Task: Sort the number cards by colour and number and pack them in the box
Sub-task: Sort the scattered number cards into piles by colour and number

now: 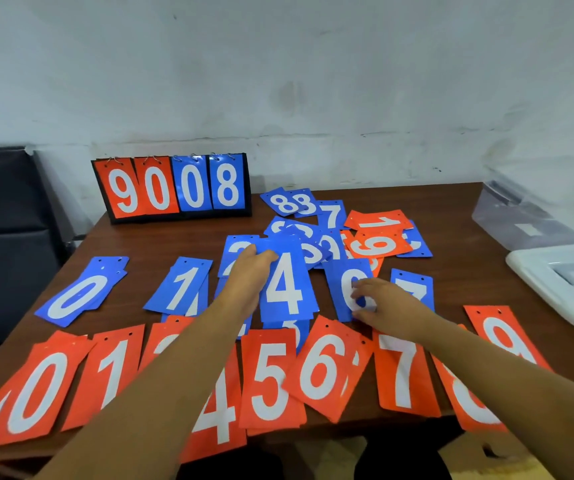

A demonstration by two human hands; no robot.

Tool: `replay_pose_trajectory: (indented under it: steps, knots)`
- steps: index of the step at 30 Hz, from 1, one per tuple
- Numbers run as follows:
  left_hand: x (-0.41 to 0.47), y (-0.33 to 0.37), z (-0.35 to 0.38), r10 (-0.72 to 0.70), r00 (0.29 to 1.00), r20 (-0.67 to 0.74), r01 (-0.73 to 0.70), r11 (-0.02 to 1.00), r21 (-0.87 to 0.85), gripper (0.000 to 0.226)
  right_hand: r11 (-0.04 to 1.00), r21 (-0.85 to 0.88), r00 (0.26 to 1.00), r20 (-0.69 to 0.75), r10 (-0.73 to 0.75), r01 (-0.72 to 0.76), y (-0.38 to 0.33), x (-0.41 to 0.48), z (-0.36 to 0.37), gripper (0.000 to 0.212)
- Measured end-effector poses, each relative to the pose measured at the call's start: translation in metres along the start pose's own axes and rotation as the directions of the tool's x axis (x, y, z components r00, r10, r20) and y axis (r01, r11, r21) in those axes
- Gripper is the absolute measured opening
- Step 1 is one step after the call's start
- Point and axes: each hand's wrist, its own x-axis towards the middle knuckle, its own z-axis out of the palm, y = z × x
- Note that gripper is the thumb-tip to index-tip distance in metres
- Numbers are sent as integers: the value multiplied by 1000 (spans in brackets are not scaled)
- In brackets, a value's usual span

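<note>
The thin, glossy rectangular blue card printed with a white 4 lies near the middle of the dark brown wooden table, on top of other blue cards. The left hand grips it at the upper left corner, with its fingers curled together over the top edge. Just to the right, the flat blue card with a white 6 sits under the right hand. That hand's fingertips are slightly apart and bent, touching the white digit, and the thumb is by the card's lower edge. I cannot tell whether it pinches the card or only rests on it.

Small punched holes show along the short top edges of the cards. A row of orange-red cards with white digits runs along the near edge, overlapping and fanned. Blue stacks of 0 and 1 lie to the left. A loose heap of mixed blue and orange cards sits further back. The clear plastic box stands at the far right edge with its smooth white plastic lid beside it. A black ring-bound flip stand showing 9 0 0 8 stands upright at the back left
</note>
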Motion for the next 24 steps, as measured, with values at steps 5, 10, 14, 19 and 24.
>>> replay_pose_trajectory:
  steps: [5,10,14,19,24]
  knots:
    - [-6,-10,21,65,995,76,-65,998,-4,11,759,644,986,-40,162,-99,-43,4,-7,25]
    - [-15,-22,25,181,980,82,-198,928,314,32,664,727,959,-25,283,-177,-49,19,-14,13]
    - [-48,-40,7,451,811,374,-582,545,604,20,531,809,919,26,394,-250,-26,23,-21,19]
    - [-80,-70,9,205,595,777,-803,134,580,33,406,872,906,92,413,-273,-19,14,-2,22]
    - [-103,-83,24,142,611,779,-790,40,612,41,352,881,880,134,455,-316,-13,8,9,24]
